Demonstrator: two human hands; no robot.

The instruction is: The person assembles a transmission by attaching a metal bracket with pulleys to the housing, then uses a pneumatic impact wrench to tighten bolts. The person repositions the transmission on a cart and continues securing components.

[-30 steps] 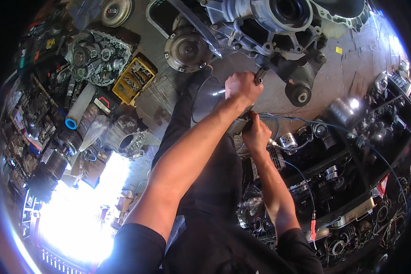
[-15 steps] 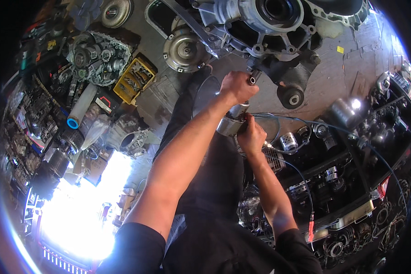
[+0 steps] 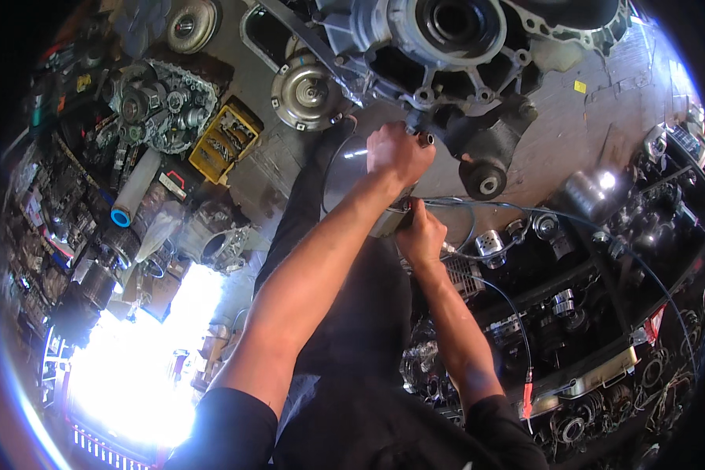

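Both hands hold an air impact wrench (image 3: 389, 222) with a metallic body, in front of a large metal gearbox housing (image 3: 360, 47). My left hand (image 3: 400, 158) is closed round its front end, where a dark socket (image 3: 425, 139) sticks out by the thumb. Lower and to the right, my right hand (image 3: 423, 237) is closed on the wrench's rear part, its fingers partly hidden. A blue air hose (image 3: 503, 288) runs close to that hand. Just beyond the socket hangs a black mount bracket (image 3: 500, 141) with a round bushing.
A yellow tray of small parts (image 3: 227, 142), an opened gear case (image 3: 164, 102) and a round torque converter (image 3: 309, 92) lie to the left. Racks of metal drums and gears (image 3: 560, 301) fill the right. Bright light glares at lower left.
My view has shifted slightly, so the housing and bracket sit a little further left. Both hands still hold the wrench, and the socket now shows more tilted, close to the housing's lower edge.
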